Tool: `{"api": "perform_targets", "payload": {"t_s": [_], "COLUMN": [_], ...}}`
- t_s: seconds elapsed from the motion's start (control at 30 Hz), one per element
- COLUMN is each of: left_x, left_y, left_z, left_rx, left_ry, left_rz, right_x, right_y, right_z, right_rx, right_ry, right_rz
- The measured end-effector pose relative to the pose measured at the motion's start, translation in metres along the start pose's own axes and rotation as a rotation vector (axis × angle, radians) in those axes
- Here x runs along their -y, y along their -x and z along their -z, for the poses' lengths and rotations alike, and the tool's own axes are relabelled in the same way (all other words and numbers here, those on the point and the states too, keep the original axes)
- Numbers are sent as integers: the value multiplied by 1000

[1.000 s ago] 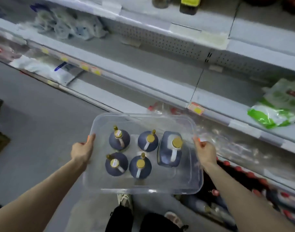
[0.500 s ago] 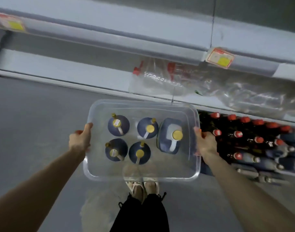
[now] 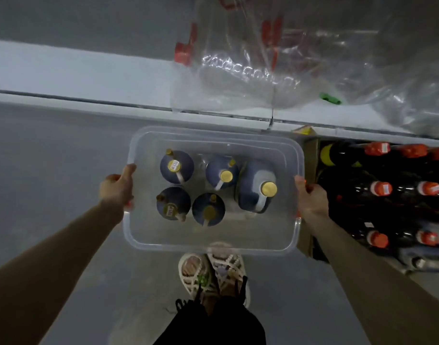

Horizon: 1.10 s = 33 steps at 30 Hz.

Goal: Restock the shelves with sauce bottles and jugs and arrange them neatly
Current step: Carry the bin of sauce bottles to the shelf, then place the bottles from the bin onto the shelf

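Observation:
I carry a clear plastic bin [image 3: 213,241] low over the grey floor. My left hand [image 3: 117,186] grips its left rim and my right hand [image 3: 311,199] grips its right rim. Inside stand several dark round sauce bottles [image 3: 176,166] with gold caps, and one larger dark jug [image 3: 257,186] with a gold cap at the right side of the bin.
A cardboard box [image 3: 310,155] of dark bottles with red caps [image 3: 381,188] lies on the floor to the right. The white bottom shelf [image 3: 76,70] runs across the top, with crumpled clear plastic wrap [image 3: 313,61] on it. My feet [image 3: 213,270] are below the bin.
My view has tilted down from the upper shelves to the bottom shelf and floor. The bin has come lower, closer to the floor and the box of red-capped bottles. Both hands keep their grip.

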State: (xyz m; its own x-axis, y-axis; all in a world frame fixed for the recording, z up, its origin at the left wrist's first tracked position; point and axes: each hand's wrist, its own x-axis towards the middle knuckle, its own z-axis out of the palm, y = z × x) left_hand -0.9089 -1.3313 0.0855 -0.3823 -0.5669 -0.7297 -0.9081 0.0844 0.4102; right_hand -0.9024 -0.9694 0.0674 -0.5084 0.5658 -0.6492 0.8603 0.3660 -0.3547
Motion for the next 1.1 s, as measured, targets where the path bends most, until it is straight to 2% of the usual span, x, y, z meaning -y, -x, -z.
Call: {"api": "perform_targets", "payload": {"t_s": [0.3, 0.47, 0.7, 1.1], "left_x": [3, 10, 18, 0], "left_y": [-38, -50, -63, 16], "left_z": [-42, -48, -59, -32], "left_rx": [23, 70, 26, 133], "left_ry": [-8, -16, -2, -41], "left_rz": [-4, 21, 23, -50], "right_x": [-20, -18, -17, -3], "right_y": [-38, -47, -55, 9], "right_z": [-28, -38, -48, -5], "right_rx": [-25, -9, 15, 177], "right_ry": [-4, -19, 12, 14], "right_rz": [-70, -49, -51, 42]}}
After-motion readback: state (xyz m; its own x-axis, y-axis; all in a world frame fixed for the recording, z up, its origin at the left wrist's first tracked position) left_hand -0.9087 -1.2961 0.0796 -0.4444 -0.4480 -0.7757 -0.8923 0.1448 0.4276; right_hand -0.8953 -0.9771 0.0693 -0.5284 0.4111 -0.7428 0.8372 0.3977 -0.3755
